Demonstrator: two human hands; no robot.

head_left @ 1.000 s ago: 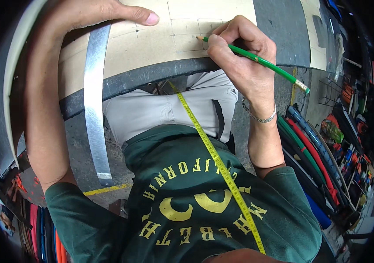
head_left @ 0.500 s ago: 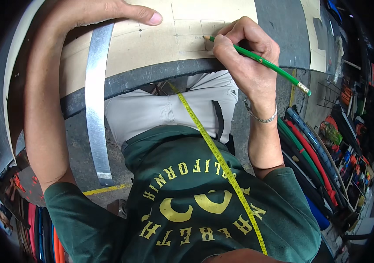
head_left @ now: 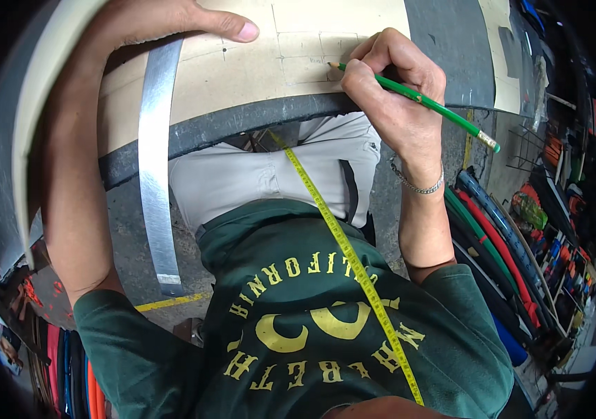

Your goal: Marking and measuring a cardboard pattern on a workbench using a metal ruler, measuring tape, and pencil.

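A green pencil [head_left: 429, 103] with a sharpened tip is pinched in my right hand [head_left: 402, 91], its eraser end pointing down to the right. The tip is at faint writing on a tan sheet of paper or card [head_left: 235, 77] marked with ruled pencil lines and small boxes. My left hand [head_left: 186, 15] rests on the sheet at the top, thumb stretched out flat; its other fingers are out of the picture. Below that hand, a shiny metal ruler [head_left: 156, 140] sticks out past the table's near edge, its upper end beside the left wrist.
The sheet lies on a dark worktable [head_left: 263, 115]. A yellow tape measure [head_left: 340, 237] hangs down over my green shirt. At left, a long pale sheet edge [head_left: 36, 133] curls up beside my forearm. Rolls of coloured material [head_left: 490, 237] stand at right, with more at lower left [head_left: 67, 363].
The pencil tip has shifted slightly right and down along the writing, with my right hand. The pale sheet edge at far left has swung toward my left forearm. My left hand stays put.
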